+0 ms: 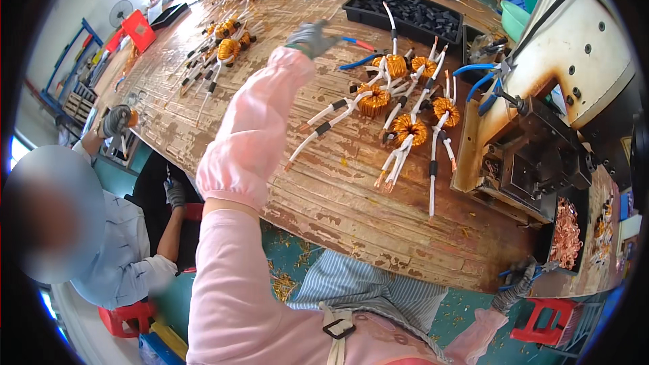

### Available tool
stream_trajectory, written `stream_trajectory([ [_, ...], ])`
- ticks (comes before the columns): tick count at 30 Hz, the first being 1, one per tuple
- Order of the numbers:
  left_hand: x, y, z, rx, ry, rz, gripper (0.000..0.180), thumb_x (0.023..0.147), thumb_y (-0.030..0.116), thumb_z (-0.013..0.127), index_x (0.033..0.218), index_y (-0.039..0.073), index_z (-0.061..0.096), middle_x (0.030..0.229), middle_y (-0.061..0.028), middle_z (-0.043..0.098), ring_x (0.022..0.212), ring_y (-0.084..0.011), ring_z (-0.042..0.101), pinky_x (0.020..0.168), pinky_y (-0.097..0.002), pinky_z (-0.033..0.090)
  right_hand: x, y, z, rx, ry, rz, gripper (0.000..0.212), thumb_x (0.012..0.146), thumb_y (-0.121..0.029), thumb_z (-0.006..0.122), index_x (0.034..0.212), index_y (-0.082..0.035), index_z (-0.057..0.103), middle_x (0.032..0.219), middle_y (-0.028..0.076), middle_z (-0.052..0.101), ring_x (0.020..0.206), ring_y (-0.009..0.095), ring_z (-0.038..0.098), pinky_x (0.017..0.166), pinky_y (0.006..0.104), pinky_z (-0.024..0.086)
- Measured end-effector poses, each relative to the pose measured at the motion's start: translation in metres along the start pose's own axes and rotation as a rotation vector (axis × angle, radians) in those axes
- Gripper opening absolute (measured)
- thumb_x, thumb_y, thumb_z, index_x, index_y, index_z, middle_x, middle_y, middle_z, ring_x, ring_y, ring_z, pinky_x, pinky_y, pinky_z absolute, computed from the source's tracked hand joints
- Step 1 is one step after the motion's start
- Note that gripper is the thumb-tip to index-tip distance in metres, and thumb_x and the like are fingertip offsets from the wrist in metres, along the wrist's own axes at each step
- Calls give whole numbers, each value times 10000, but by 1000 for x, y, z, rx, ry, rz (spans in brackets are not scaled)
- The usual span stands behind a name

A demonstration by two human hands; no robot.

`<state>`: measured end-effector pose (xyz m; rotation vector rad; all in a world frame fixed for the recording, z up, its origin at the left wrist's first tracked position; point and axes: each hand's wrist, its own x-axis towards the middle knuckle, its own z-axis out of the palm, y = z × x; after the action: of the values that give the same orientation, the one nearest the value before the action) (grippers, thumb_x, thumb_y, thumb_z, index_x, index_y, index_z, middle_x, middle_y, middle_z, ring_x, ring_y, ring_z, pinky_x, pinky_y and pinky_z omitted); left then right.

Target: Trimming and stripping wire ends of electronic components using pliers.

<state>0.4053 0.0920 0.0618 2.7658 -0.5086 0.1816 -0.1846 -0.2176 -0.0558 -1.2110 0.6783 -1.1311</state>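
My left arm, in a pink sleeve, reaches far across the table. My left hand (311,39), in a grey glove, is open above the wood with its fingers apart. Just right of it lies a hand tool with red and blue handles (358,44). Several orange copper-wound toroid coils (410,130) with white-sleeved leads and black tubes lie in a group at the centre right. Low on the right, by the table's near edge, my gloved right hand (515,287) is closed around blue-handled pliers (539,270); the glove partly hides the handles.
A black tray (405,21) of small black pieces stands at the back. A metal press (534,142) is on the right, with a bin of copper scraps (566,233) beside it. More coils (228,49) lie at the far left. A co-worker (128,230) sits at my left.
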Motion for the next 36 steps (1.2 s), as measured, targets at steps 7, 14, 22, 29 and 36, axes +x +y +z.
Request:
stream_trajectory([
  [7, -34, -110, -20, 479, 382, -259, 590, 708, 403, 623, 1228, 189, 444, 1252, -151, 419, 1168, -315, 395, 965, -419, 331, 0, -3, -7, 4, -60, 64, 332, 841, -301, 564, 1051, -50, 507, 684, -3, 488, 584, 96, 473, 363, 161, 301],
  [14, -6, -223, -24, 333, 0, -374, 787, 675, 509, 608, 1304, 115, 347, 1179, -195, 501, 1106, -339, 468, 933, -405, 373, -5, -6, 11, -52, 24, 63, 309, 836, -292, 570, 1036, -65, 504, 701, -2, 459, 635, 87, 446, 381, 149, 278],
  [22, 29, -262, 24, 332, 5, -362, 743, 680, 341, 674, 1289, 101, 322, 1007, -185, 577, 894, -299, 566, 739, -387, 453, -7, -11, 30, -133, 3, 42, 324, 840, -312, 555, 1039, -65, 493, 721, -9, 442, 639, 69, 445, 384, 142, 260],
  [29, 31, -281, 20, -4, -28, -408, 703, 689, 231, 685, 1284, 103, 334, 917, -157, 592, 775, -250, 578, 647, -344, 458, -6, -14, 31, -68, 17, 65, 324, 844, -305, 550, 1030, -48, 489, 719, -6, 445, 640, 79, 444, 380, 147, 274],
  [36, -123, -129, -37, -394, 197, 62, 629, 734, 88, 646, 1295, 145, 367, 1096, -144, 567, 1023, -213, 539, 792, -313, 450, -17, -20, 21, -63, 28, 19, 242, 836, -270, 571, 949, -66, 506, 679, 3, 479, 595, 73, 449, 412, 183, 290],
])
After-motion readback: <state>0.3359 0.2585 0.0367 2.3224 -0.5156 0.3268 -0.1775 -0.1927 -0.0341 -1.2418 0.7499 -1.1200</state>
